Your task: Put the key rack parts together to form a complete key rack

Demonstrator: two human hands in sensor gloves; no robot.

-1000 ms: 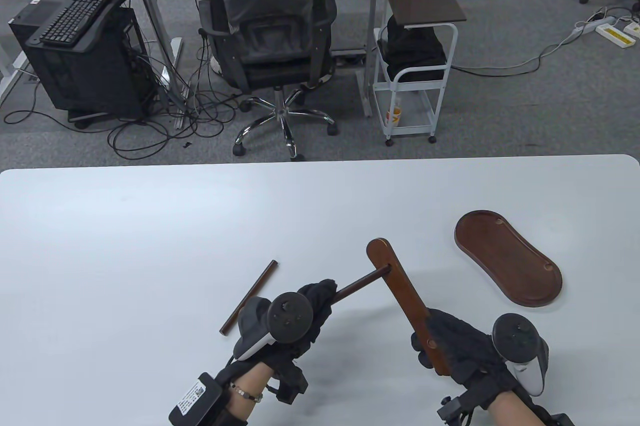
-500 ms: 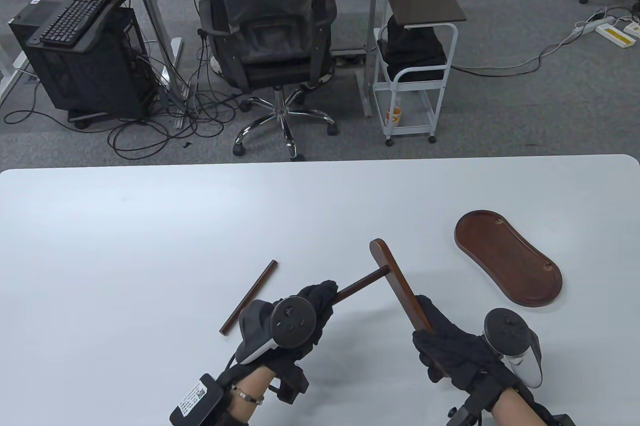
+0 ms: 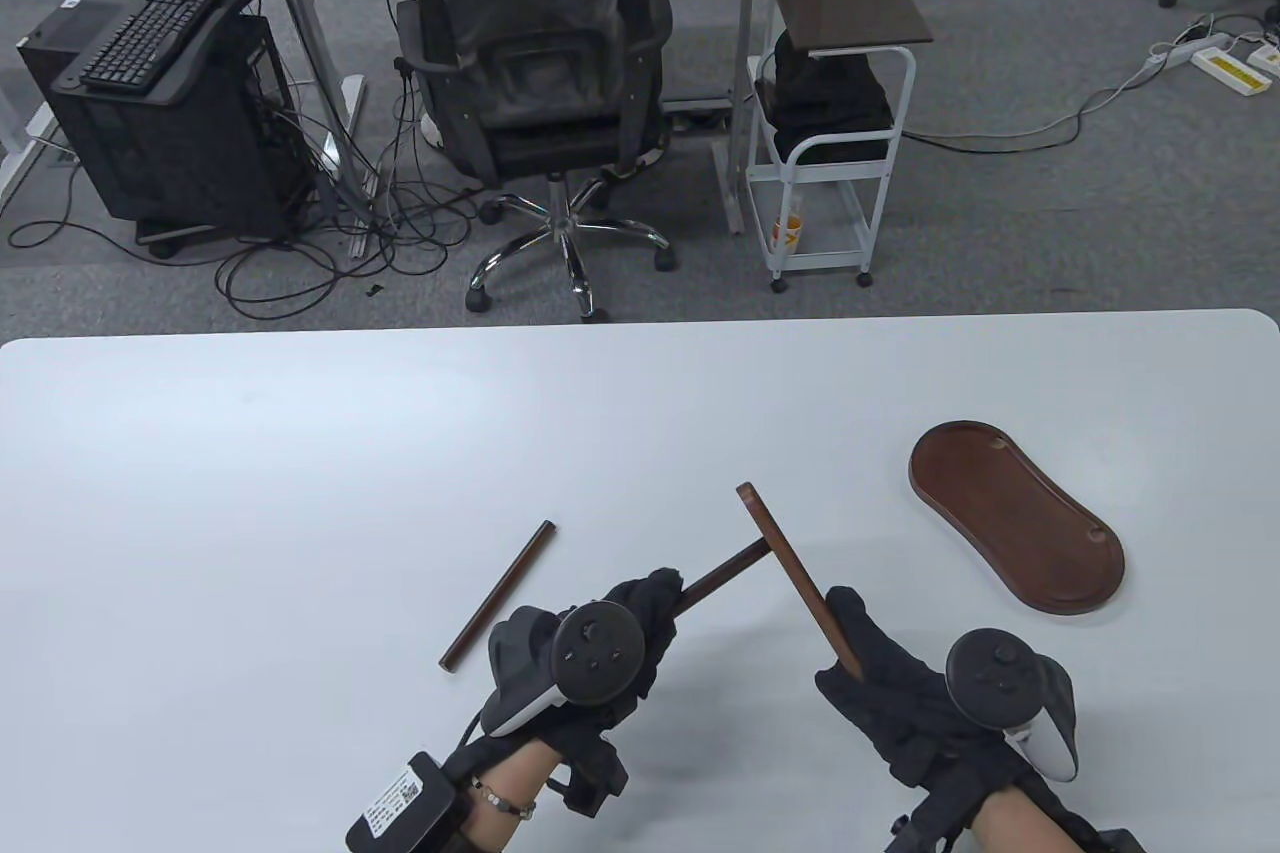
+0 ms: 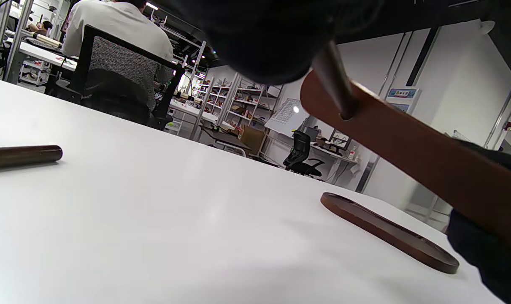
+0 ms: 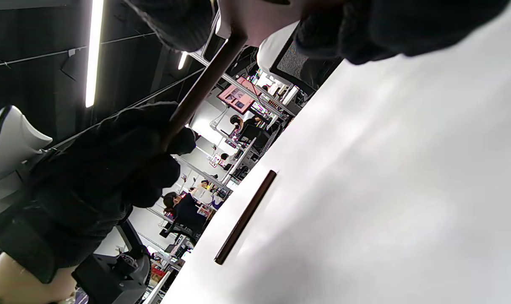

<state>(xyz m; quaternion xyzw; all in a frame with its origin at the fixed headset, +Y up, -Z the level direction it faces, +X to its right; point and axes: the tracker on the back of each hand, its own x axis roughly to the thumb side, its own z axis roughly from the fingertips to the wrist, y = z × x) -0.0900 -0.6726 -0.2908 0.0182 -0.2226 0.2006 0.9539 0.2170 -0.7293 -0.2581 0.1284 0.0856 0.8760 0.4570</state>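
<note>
Two hands, left hand point(image 3: 600, 638) gripping rod point(image 3: 722, 575), right hand point(image 3: 885, 683) gripping slat point(image 3: 790, 565), above white table point(image 3: 300, 493).

Loose dowel point(image 5: 245, 217) on white table point(image 5: 386, 190)

White table point(image 3: 300, 453) w/ loose dowel point(image 3: 498, 596) at left, oval base point(image 3: 1015, 516) at right.

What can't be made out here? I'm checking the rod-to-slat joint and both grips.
- Lower end of the flat slat: table view, covered by the right hand.
- Near end of the inserted rod: table view, inside the left hand.
- How deep the rod sits in the slat: left wrist view shows only its entry.
- Loose rod: left wrist view, cut off at the left edge.
</note>
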